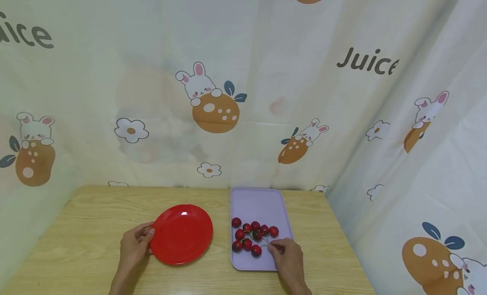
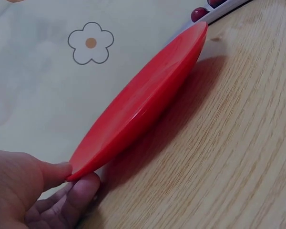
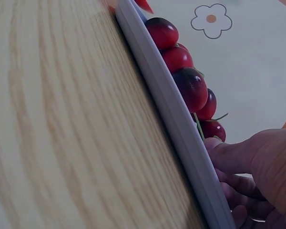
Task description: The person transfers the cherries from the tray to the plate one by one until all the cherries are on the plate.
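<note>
A red plate [image 1: 181, 235] is at the middle left of the table. My left hand [image 1: 135, 246] pinches its left rim, thumb on top and fingers underneath, as the left wrist view also shows. Its shadow falls on the wood below; whether the base touches the table I cannot tell. On a light purple tray [image 1: 256, 204] lie several dark red cherries [image 1: 255, 235] with thin green stems. Over the tray's right front part, my right hand [image 1: 288, 257] pinches a cherry stem [image 3: 199, 126] between thumb and forefinger. Which cherry it belongs to is unclear.
The wooden table [image 1: 205, 280] carries the plate and tray side by side, with a narrow strip of wood between them. A pale printed curtain [image 1: 160, 96] hangs along the back edge and down both sides. The tray has a low raised rim.
</note>
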`<act>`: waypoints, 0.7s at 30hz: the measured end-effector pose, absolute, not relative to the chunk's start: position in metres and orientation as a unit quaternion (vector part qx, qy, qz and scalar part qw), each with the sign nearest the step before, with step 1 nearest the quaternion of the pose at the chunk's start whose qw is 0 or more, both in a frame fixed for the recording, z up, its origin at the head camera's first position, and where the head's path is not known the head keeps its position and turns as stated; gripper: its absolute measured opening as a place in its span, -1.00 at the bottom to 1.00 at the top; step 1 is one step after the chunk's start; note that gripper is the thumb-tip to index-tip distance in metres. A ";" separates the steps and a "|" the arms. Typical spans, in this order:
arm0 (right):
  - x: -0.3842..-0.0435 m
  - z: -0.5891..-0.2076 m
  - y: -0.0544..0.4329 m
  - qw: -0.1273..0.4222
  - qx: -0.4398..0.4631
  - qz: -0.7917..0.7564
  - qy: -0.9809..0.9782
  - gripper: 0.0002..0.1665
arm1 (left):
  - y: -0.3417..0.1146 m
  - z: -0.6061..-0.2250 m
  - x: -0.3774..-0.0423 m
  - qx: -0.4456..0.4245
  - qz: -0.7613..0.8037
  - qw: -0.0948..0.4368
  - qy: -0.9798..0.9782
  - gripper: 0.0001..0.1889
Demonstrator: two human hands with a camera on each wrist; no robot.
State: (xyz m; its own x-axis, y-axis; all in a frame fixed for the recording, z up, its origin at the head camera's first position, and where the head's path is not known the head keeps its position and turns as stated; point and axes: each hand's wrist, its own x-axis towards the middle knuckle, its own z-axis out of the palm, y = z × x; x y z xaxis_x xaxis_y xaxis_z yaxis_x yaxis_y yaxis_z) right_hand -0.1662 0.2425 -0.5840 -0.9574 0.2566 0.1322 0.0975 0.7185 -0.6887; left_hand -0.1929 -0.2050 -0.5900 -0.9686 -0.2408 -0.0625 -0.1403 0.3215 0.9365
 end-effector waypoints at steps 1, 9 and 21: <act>-0.166 -0.584 0.242 0.110 -0.095 0.360 -0.922 -0.92 | -0.205 -0.590 -0.193 0.118 -0.570 0.044 -0.812 -0.63; -0.168 -0.587 0.242 0.132 -0.090 0.336 -0.928 -0.91 | -0.204 -0.590 -0.193 0.115 -0.575 0.055 -0.808 -0.64; -0.170 -0.585 0.243 0.140 -0.099 0.351 -0.920 -0.90 | -0.204 -0.591 -0.191 0.114 -0.583 0.054 -0.802 -0.62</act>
